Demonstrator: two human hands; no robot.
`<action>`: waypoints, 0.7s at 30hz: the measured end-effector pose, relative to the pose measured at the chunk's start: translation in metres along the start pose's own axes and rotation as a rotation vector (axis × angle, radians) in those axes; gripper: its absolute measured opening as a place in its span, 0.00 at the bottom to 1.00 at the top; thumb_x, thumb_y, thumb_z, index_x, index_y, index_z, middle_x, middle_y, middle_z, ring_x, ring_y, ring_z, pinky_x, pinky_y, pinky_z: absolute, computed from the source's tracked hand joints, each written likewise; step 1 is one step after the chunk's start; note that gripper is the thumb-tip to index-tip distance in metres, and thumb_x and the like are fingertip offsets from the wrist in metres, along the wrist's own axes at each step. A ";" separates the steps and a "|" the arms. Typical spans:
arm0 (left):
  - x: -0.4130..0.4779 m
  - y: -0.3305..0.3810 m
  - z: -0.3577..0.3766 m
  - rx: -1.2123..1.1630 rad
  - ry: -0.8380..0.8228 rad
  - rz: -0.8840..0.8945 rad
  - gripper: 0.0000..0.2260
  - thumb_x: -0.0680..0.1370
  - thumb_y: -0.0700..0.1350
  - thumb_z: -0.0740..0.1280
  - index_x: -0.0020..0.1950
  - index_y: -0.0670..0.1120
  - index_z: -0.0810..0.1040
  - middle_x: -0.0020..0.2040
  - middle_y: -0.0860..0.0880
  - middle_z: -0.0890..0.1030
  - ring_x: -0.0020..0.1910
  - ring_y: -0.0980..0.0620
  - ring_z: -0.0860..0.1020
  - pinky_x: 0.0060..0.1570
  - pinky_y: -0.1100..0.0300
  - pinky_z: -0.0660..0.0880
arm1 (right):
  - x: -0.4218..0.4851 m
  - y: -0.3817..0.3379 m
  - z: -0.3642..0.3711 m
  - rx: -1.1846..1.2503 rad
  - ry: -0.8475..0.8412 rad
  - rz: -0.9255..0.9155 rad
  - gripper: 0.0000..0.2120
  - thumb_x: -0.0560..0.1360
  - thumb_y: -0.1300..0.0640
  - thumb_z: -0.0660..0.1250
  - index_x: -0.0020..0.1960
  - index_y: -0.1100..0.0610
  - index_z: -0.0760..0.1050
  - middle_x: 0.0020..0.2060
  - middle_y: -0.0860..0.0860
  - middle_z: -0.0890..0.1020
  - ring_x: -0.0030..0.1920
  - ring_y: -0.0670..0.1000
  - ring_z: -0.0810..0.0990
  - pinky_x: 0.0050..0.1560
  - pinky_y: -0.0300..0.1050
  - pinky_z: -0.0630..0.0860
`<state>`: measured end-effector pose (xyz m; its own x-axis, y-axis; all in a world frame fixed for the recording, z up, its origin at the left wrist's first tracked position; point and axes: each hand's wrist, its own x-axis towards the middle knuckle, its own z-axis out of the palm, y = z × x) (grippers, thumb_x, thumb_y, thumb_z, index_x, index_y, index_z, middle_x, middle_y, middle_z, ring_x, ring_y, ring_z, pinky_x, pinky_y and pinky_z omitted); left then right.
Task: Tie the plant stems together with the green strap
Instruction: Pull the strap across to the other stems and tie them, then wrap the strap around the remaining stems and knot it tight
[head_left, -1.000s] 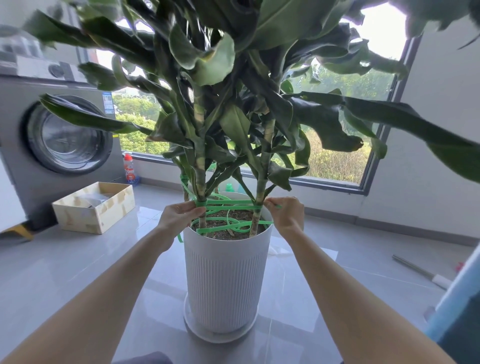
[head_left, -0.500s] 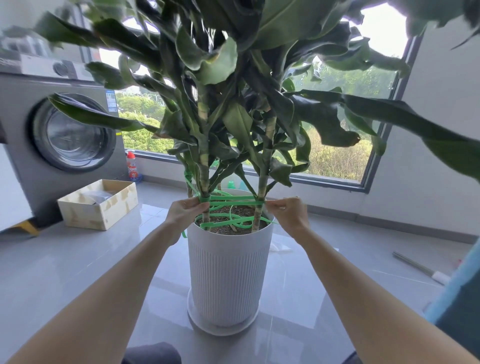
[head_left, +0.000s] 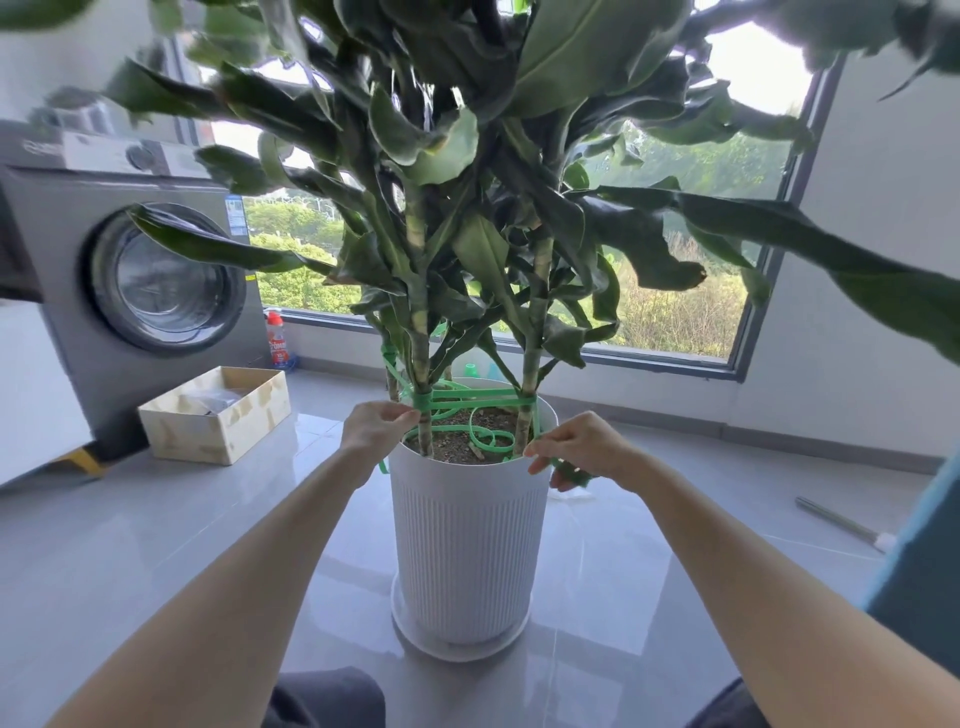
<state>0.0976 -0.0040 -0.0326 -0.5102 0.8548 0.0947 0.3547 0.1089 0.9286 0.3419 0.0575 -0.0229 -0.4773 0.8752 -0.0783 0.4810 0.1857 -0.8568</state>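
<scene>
Green strap (head_left: 470, 402); white ribbed pot (head_left: 470, 545); grey washer (head_left: 130, 291).

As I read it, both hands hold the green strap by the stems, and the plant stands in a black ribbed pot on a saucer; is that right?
Not quite: the head view shows the ribbed pot is white, not black. The rest holds: the left hand and right hand hold the green strap by the stems, and the pot stands on a saucer.

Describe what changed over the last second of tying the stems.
The right hand dropped from the right stem to beside the rim of the white pot, its fingers pinching the loose end of the green strap. The left hand still pinches the strap at the left stem; the wraps between the stems stayed.
</scene>
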 end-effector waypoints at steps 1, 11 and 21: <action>0.001 0.000 0.000 0.009 0.011 -0.009 0.13 0.76 0.44 0.69 0.56 0.39 0.80 0.56 0.41 0.80 0.51 0.48 0.75 0.52 0.57 0.71 | -0.001 0.001 -0.001 0.012 -0.061 0.023 0.07 0.75 0.60 0.68 0.49 0.63 0.81 0.39 0.54 0.85 0.29 0.48 0.82 0.37 0.42 0.82; -0.002 0.010 0.015 0.085 -0.105 0.068 0.08 0.75 0.51 0.68 0.43 0.47 0.83 0.45 0.48 0.83 0.48 0.49 0.78 0.51 0.55 0.75 | -0.011 0.007 0.003 0.004 -0.473 0.218 0.13 0.78 0.56 0.63 0.55 0.64 0.78 0.45 0.56 0.85 0.44 0.54 0.84 0.49 0.47 0.81; -0.003 0.034 0.078 0.106 -0.384 0.055 0.15 0.78 0.52 0.63 0.51 0.41 0.80 0.52 0.47 0.82 0.49 0.53 0.76 0.50 0.60 0.73 | -0.005 0.020 0.031 -0.236 -0.644 0.276 0.16 0.81 0.53 0.57 0.61 0.60 0.77 0.45 0.45 0.84 0.43 0.43 0.83 0.52 0.38 0.77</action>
<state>0.1722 0.0366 -0.0296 -0.1656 0.9861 -0.0161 0.4625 0.0921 0.8818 0.3311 0.0431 -0.0554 -0.6183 0.4820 -0.6208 0.7566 0.1512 -0.6362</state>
